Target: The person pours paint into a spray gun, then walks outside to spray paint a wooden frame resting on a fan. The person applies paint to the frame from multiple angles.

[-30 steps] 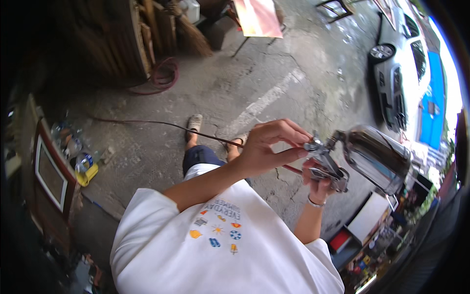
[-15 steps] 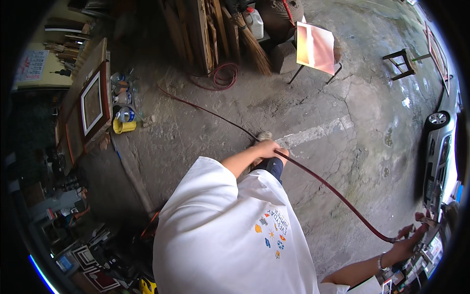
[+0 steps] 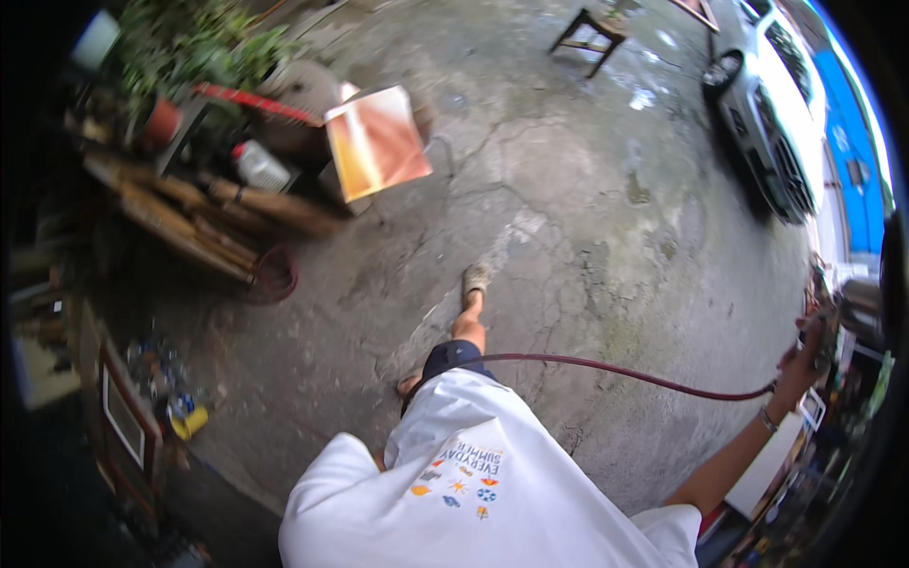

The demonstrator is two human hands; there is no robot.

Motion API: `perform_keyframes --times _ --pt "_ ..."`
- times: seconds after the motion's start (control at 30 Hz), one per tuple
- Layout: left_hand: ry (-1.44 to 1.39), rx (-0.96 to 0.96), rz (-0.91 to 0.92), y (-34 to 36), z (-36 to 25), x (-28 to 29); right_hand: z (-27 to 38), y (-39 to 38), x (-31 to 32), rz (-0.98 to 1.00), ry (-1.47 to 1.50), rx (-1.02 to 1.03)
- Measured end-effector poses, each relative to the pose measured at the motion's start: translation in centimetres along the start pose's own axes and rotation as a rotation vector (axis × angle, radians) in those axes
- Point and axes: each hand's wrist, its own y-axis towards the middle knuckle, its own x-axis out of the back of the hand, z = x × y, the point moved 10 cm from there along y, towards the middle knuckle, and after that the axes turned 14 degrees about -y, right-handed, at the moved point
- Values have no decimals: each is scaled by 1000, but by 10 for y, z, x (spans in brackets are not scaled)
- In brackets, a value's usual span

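My right hand [image 3: 803,360] is far out at the right edge, its fingers wrapped round a metal spray gun [image 3: 824,336] with a shiny cup [image 3: 862,308]; finer detail there is blurred. A dark red hose [image 3: 625,368] runs from beside that hand leftward across my legs and disappears behind my white shirt [image 3: 473,511]. My left hand is hidden behind my body; just a sliver of that arm shows beside the shirt.
A silver car [image 3: 776,123] stands upper right, near a wooden stool [image 3: 587,33]. A pink-orange panel on a stand [image 3: 374,142], planks [image 3: 180,218], plants [image 3: 189,52] and coiled hose [image 3: 275,270] are upper left. A framed board [image 3: 123,417] and yellow container [image 3: 189,424] lie left.
My left hand left the gun, held the hose half a second ago, and is now hidden. My right hand carried the gun outward rightward. The view has turned and one foot has stepped forward.
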Motion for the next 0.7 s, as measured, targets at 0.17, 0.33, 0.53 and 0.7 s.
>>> perform_keyframes --times 0.17,0.33,0.53,0.7 --pt "100 -42 14 5 -140 -38 22 59 -61 -78 70 -64" --pt "105 -99 19 35 -253 -66 4 123 -72 -58 89 -68" --pt "255 -215 -111 79 -454 -125 -36 243 -117 -34 163 -71" --pt "378 -272 -143 61 -641 -240 -84 352 -150 -52 145 -42"
